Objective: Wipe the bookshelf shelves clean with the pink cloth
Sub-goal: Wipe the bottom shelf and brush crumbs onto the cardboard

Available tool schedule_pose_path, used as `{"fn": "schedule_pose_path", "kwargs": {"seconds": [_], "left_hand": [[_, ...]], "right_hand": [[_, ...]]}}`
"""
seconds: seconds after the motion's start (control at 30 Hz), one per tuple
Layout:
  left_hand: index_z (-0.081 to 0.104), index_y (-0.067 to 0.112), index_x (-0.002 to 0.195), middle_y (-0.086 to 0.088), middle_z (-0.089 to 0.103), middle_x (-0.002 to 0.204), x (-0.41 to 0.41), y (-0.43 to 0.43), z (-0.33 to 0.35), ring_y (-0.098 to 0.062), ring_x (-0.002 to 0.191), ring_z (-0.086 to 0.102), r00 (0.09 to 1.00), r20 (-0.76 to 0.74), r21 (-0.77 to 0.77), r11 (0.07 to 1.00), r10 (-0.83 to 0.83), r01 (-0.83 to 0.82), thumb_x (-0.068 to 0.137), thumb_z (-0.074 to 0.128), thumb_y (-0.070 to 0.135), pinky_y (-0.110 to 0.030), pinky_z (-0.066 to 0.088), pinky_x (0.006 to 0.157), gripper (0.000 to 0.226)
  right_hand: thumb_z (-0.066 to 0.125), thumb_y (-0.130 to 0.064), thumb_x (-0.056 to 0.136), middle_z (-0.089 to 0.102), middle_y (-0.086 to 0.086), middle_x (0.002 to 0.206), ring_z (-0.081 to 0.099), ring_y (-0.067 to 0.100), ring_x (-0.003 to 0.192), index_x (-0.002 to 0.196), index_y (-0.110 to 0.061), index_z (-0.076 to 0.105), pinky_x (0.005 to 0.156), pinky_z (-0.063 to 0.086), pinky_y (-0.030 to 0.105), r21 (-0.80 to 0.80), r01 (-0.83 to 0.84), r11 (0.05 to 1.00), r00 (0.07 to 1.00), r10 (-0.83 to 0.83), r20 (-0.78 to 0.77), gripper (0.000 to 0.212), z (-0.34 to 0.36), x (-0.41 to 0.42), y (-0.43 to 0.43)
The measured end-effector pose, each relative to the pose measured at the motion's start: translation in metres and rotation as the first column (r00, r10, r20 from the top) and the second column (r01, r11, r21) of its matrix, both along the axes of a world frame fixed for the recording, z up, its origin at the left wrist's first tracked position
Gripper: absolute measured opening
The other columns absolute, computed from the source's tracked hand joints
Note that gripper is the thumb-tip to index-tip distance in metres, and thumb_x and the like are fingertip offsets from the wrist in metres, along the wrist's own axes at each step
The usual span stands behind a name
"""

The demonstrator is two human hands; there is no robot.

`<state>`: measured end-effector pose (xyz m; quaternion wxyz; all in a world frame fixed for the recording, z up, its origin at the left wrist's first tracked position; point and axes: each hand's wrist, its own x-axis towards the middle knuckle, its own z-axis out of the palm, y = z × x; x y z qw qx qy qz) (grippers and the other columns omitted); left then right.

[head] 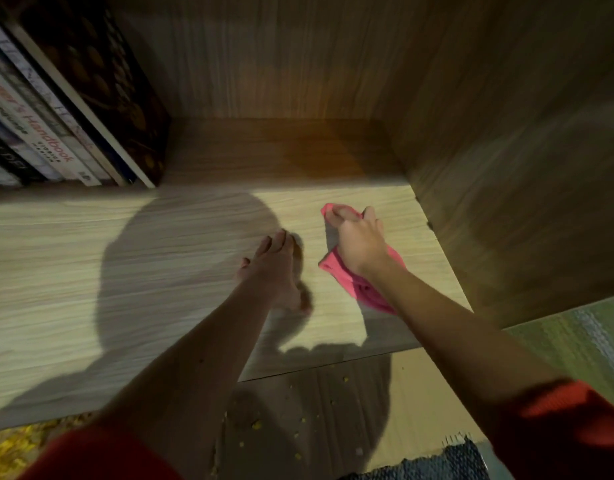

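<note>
The light wooden shelf [91, 265] fills the middle of the view. A pink cloth [364, 289] lies on its right part, near the right side wall. My right hand [359, 242] is on top of the cloth, with the fingers bent over its far end and pressing it to the board. Part of the cloth is hidden under the palm. My left hand [276, 268] rests flat on the bare shelf just left of the cloth, fingers straight, holding nothing.
A row of upright books [66, 109] stands at the back left of the shelf. The wooden back panel [281, 57] and right side wall [506, 168] close in the space. Below the front edge a lower board [333, 410] carries yellow crumbs.
</note>
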<state>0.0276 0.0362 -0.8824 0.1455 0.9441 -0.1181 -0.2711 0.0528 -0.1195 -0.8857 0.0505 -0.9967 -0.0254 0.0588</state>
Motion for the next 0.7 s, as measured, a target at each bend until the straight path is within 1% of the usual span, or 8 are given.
{"fn": "schedule_pose_path", "kwargs": {"seconds": [0.3,0.43,0.5,0.53,0.57,0.6,0.67,0.7], "left_hand": [[-0.003,0.015,0.15,0.005,-0.009,0.158,0.002,0.003,-0.005,-0.018,0.145,-0.003,1.0,0.027,-0.007,1.0,-0.003,0.003,0.071,0.076,0.041,-0.048,0.015,0.115,0.115],[0.014,0.012,0.148,-0.004,0.01,0.156,0.008,0.007,-0.011,-0.023,0.144,0.011,0.992,0.118,0.025,0.999,-0.036,0.033,0.062,0.079,0.052,-0.045,0.023,0.114,0.114],[0.031,0.004,0.141,-0.011,0.028,0.15,0.007,0.017,-0.007,-0.026,0.137,0.029,0.991,-0.095,-0.179,0.981,-0.095,0.077,0.075,0.072,0.043,-0.039,0.029,0.111,0.087],[0.04,0.0,0.136,-0.013,0.04,0.142,0.001,0.027,-0.004,-0.027,0.132,0.038,0.935,-0.28,-0.395,0.914,-0.216,0.092,0.086,0.063,0.034,-0.034,0.03,0.109,0.065],[0.046,-0.003,0.132,-0.013,0.048,0.133,-0.01,0.034,0.001,-0.025,0.127,0.044,0.922,-0.282,-0.555,0.829,-0.264,0.068,0.094,0.054,0.026,-0.027,0.029,0.105,0.048],[0.05,-0.001,0.129,-0.01,0.052,0.128,-0.019,0.038,0.002,-0.022,0.123,0.047,0.931,-0.307,-0.657,0.752,-0.197,-0.057,0.097,0.049,0.021,-0.022,0.028,0.101,0.039],[0.053,0.006,0.13,-0.007,0.05,0.135,-0.036,0.053,0.0,-0.021,0.126,0.048,0.977,-0.209,-0.542,0.826,0.047,-0.156,0.094,0.053,0.017,-0.023,0.029,0.102,0.037],[0.052,0.011,0.132,-0.005,0.047,0.141,-0.044,0.057,-0.004,-0.019,0.129,0.045,0.977,-0.03,-0.468,0.861,0.211,-0.2,0.09,0.057,0.013,-0.022,0.028,0.105,0.042]], "right_hand": [[0.048,-0.009,0.094,0.045,0.007,0.137,0.03,0.037,0.126,0.139,-0.021,0.036,0.102,0.029,0.043,-0.038,0.162,0.986,0.986,-0.163,-0.026,0.048,-0.002,0.046,-0.011],[0.044,-0.004,0.094,0.032,-0.001,0.15,0.025,0.041,0.127,0.148,-0.029,0.022,0.104,0.025,0.044,0.057,0.046,0.997,0.999,-0.045,-0.022,0.063,-0.001,0.004,-0.005],[0.042,0.0,0.092,0.027,-0.009,0.152,0.028,0.035,0.12,0.147,-0.035,0.023,0.096,0.028,0.039,0.122,-0.03,0.992,0.999,0.025,0.038,0.068,-0.002,-0.029,0.002],[0.045,-0.002,0.091,0.027,-0.012,0.152,0.029,0.031,0.115,0.146,-0.036,0.024,0.09,0.028,0.035,0.127,-0.077,0.989,0.996,0.07,0.062,0.068,-0.004,-0.044,0.008],[0.047,-0.004,0.09,0.027,-0.013,0.151,0.03,0.028,0.111,0.146,-0.037,0.024,0.085,0.026,0.032,0.121,-0.116,0.986,0.991,0.106,0.081,0.068,-0.006,-0.057,0.012],[0.045,-0.001,0.09,0.029,-0.013,0.15,0.03,0.027,0.108,0.146,-0.036,0.025,0.082,0.024,0.03,0.128,-0.139,0.982,0.987,0.126,0.103,0.069,-0.009,-0.069,0.016],[0.038,0.006,0.089,0.033,-0.013,0.148,0.032,0.028,0.106,0.145,-0.034,0.03,0.077,0.02,0.028,0.136,-0.187,0.973,0.973,0.165,0.159,0.069,-0.016,-0.088,0.024],[0.037,0.006,0.089,0.036,-0.012,0.147,0.033,0.028,0.105,0.143,-0.033,0.035,0.076,0.019,0.028,0.156,-0.205,0.966,0.97,0.179,0.165,0.067,-0.02,-0.099,0.029]]}}
